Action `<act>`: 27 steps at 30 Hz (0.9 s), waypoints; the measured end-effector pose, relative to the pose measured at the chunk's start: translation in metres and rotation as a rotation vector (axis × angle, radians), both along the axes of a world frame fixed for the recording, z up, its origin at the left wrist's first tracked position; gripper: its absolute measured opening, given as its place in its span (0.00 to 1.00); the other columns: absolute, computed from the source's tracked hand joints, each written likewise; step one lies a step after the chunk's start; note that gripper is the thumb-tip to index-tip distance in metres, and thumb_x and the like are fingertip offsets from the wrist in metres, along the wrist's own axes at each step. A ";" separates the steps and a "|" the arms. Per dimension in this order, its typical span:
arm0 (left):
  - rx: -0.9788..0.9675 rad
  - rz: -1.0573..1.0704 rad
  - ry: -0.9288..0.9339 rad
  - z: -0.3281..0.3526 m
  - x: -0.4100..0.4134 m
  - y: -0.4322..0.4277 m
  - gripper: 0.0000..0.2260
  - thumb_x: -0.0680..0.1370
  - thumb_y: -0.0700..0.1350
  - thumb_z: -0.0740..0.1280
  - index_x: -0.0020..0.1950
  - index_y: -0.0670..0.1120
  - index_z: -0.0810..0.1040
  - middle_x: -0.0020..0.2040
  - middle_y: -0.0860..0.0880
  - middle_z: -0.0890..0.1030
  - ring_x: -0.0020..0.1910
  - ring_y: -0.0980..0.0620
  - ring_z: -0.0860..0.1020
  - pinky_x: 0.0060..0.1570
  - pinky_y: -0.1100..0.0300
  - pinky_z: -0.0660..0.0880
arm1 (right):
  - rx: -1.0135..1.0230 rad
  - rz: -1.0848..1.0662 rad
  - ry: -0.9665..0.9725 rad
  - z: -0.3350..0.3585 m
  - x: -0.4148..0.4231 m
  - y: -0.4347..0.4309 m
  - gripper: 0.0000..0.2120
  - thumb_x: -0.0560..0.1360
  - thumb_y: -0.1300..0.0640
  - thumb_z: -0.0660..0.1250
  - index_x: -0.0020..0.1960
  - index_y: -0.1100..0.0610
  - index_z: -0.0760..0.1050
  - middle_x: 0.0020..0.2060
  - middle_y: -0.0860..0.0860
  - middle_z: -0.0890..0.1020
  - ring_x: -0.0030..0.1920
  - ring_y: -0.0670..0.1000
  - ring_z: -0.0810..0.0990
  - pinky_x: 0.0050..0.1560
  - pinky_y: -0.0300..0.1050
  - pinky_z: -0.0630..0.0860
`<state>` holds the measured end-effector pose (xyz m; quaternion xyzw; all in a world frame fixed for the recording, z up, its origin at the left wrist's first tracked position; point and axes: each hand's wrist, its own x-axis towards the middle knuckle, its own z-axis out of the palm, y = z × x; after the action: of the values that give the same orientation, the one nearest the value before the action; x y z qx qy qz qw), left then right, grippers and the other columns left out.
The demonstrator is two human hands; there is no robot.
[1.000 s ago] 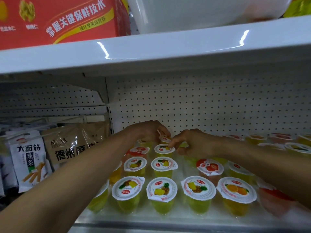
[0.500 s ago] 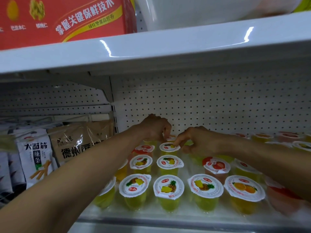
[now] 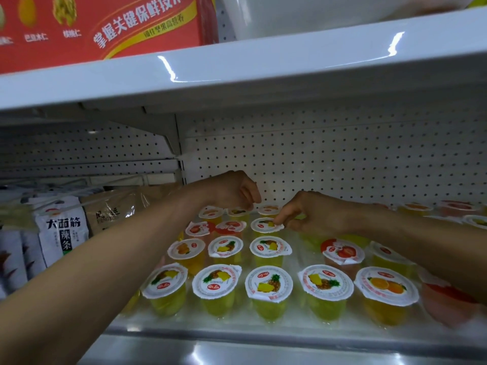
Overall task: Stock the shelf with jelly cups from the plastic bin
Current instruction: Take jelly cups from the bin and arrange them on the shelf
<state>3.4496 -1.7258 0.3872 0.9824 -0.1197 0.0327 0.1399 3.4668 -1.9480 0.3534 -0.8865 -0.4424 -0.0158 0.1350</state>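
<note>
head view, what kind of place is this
Most likely a shop or supermarket aisle: white pegboard-backed shelving, rows of sealed jelly cups, and packaged snack bags beside them, with a red box on the shelf above.

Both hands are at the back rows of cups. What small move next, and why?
Probably let the right hand release the pineapple cup and withdraw: its fingertips pinch the lid's edge, and the cup already stands upright in line with its column.

A shop; white pegboard shelving [image 3: 342, 159], snack bags [image 3: 62, 227], rows of jelly cups [image 3: 268, 285]
</note>
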 end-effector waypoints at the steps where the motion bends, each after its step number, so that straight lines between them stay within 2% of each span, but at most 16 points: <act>1: -0.002 0.004 0.003 -0.001 -0.003 -0.001 0.09 0.75 0.39 0.71 0.50 0.52 0.80 0.53 0.52 0.84 0.54 0.55 0.81 0.58 0.60 0.77 | -0.011 0.001 -0.002 0.001 -0.002 0.001 0.14 0.79 0.58 0.62 0.60 0.47 0.80 0.59 0.43 0.81 0.60 0.42 0.77 0.65 0.41 0.72; 5: -0.018 0.007 -0.030 -0.003 -0.015 -0.006 0.09 0.76 0.41 0.70 0.49 0.56 0.80 0.51 0.54 0.83 0.52 0.57 0.81 0.58 0.59 0.77 | -0.011 -0.001 -0.017 0.011 -0.010 -0.002 0.16 0.79 0.57 0.62 0.63 0.44 0.77 0.60 0.43 0.79 0.60 0.44 0.77 0.63 0.42 0.72; 7: -0.037 0.000 -0.068 -0.002 -0.024 -0.012 0.07 0.77 0.43 0.70 0.50 0.56 0.80 0.51 0.55 0.83 0.53 0.58 0.80 0.56 0.64 0.76 | 0.070 -0.020 -0.058 0.024 -0.010 -0.014 0.17 0.79 0.59 0.62 0.65 0.45 0.76 0.58 0.43 0.79 0.59 0.44 0.76 0.59 0.37 0.73; 9: -0.036 -0.036 -0.119 -0.001 -0.034 -0.023 0.06 0.77 0.46 0.70 0.53 0.53 0.81 0.52 0.56 0.82 0.52 0.60 0.79 0.51 0.71 0.74 | 0.137 -0.046 -0.093 0.038 -0.007 -0.034 0.15 0.79 0.60 0.63 0.63 0.48 0.77 0.55 0.42 0.78 0.56 0.41 0.76 0.52 0.26 0.70; 10: -0.035 -0.059 -0.138 0.000 -0.039 -0.030 0.07 0.77 0.47 0.71 0.54 0.52 0.81 0.51 0.57 0.82 0.51 0.61 0.79 0.48 0.74 0.73 | 0.133 -0.066 -0.102 0.043 -0.004 -0.045 0.14 0.78 0.60 0.64 0.62 0.49 0.78 0.55 0.43 0.78 0.54 0.41 0.76 0.49 0.24 0.68; 12: -0.040 -0.088 -0.150 0.000 -0.045 -0.047 0.08 0.77 0.49 0.71 0.55 0.52 0.82 0.50 0.58 0.82 0.51 0.63 0.79 0.45 0.76 0.72 | 0.048 -0.117 -0.099 0.049 0.001 -0.067 0.13 0.77 0.57 0.67 0.60 0.48 0.79 0.55 0.44 0.81 0.53 0.42 0.79 0.50 0.28 0.71; 13: -0.040 -0.095 -0.139 0.000 -0.044 -0.056 0.08 0.76 0.50 0.71 0.55 0.53 0.82 0.50 0.58 0.82 0.51 0.62 0.79 0.47 0.74 0.74 | -0.013 -0.144 -0.089 0.050 0.003 -0.077 0.12 0.77 0.55 0.67 0.60 0.47 0.79 0.55 0.44 0.81 0.53 0.42 0.79 0.52 0.31 0.73; 15: 0.003 -0.088 -0.109 -0.004 -0.037 -0.073 0.10 0.75 0.54 0.71 0.55 0.55 0.81 0.51 0.58 0.83 0.51 0.60 0.80 0.55 0.62 0.77 | -0.117 -0.174 -0.061 0.047 0.005 -0.092 0.12 0.76 0.51 0.68 0.60 0.47 0.79 0.54 0.43 0.81 0.52 0.42 0.79 0.53 0.34 0.74; 17: 0.086 -0.033 -0.092 -0.008 -0.027 -0.087 0.15 0.72 0.62 0.71 0.55 0.57 0.80 0.49 0.60 0.82 0.50 0.60 0.79 0.61 0.55 0.73 | -0.184 -0.191 -0.032 0.042 0.005 -0.101 0.13 0.76 0.47 0.68 0.59 0.46 0.79 0.53 0.43 0.82 0.49 0.42 0.80 0.52 0.36 0.76; 19: 0.144 0.032 -0.089 -0.013 -0.020 -0.096 0.20 0.69 0.68 0.69 0.55 0.58 0.79 0.51 0.60 0.82 0.52 0.59 0.78 0.64 0.54 0.68 | -0.218 -0.214 -0.002 0.035 0.004 -0.104 0.15 0.74 0.43 0.68 0.59 0.44 0.79 0.50 0.41 0.82 0.48 0.42 0.80 0.54 0.40 0.77; 22: 0.154 0.090 -0.099 -0.019 -0.012 -0.103 0.23 0.67 0.71 0.68 0.53 0.58 0.80 0.51 0.59 0.82 0.54 0.56 0.77 0.64 0.53 0.64 | -0.219 -0.233 0.001 0.025 0.005 -0.102 0.17 0.73 0.39 0.68 0.59 0.42 0.79 0.46 0.37 0.76 0.50 0.43 0.79 0.56 0.42 0.76; 27: 0.109 0.068 -0.126 -0.026 -0.009 -0.112 0.21 0.68 0.67 0.71 0.53 0.56 0.83 0.50 0.60 0.83 0.55 0.57 0.77 0.65 0.51 0.59 | -0.141 -0.247 -0.051 0.013 0.012 -0.099 0.18 0.70 0.39 0.71 0.57 0.44 0.79 0.52 0.41 0.73 0.53 0.46 0.77 0.54 0.43 0.76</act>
<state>3.4403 -1.8375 0.3616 0.9880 -0.0965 0.0927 0.0773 3.4785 -2.0467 0.3664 -0.9408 -0.3331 -0.0238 0.0579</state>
